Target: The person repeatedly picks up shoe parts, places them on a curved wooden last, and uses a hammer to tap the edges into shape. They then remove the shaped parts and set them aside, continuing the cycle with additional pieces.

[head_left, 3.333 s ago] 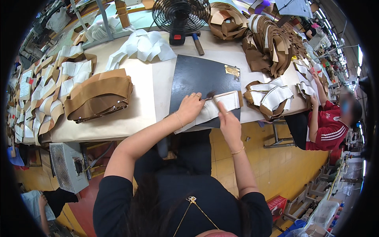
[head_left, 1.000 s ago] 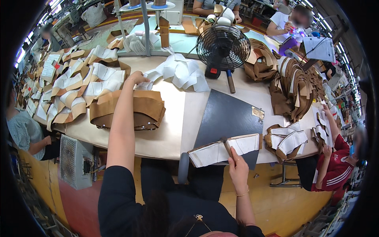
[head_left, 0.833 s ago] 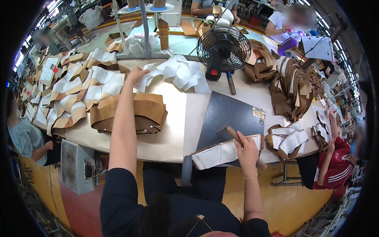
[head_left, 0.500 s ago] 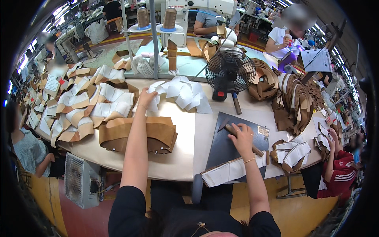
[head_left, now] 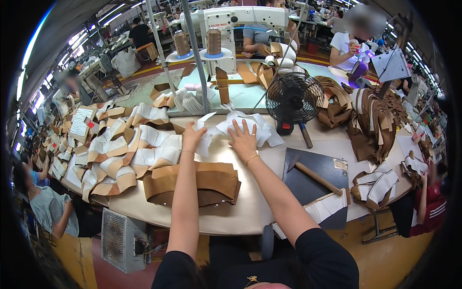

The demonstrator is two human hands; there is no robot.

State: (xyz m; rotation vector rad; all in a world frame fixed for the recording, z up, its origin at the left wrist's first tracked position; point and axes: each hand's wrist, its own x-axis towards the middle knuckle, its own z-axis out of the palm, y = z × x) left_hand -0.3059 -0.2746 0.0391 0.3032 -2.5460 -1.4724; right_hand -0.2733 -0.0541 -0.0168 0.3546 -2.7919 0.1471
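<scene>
My left hand (head_left: 193,138) is at the left edge of some thin white cut pieces (head_left: 204,146), its thumb and fingers closed on one of them. To its right, my right hand (head_left: 244,141) lies flat with fingers spread on a loose pile of similar white pieces (head_left: 269,134). Nearer to me, partly behind my left forearm, stands a curved stack of brown leather-like panels (head_left: 216,184). A hammer with a wooden handle (head_left: 317,178) rests on a dark board (head_left: 315,161), and neither hand touches it.
Many tan and white panels (head_left: 115,149) cover the table's left side. A black fan (head_left: 294,98) stands beyond the pile, a dark-handled tool (head_left: 306,136) beside it. Brown panels (head_left: 368,125) heap at right. Thread cones (head_left: 214,42) and a sewing machine (head_left: 250,19) stand behind; people sit around.
My right hand has left the hammer and moved left onto the white pile. The hammer now lies alone on the board. My left hand stays by the white pieces. The whole view has shifted.
</scene>
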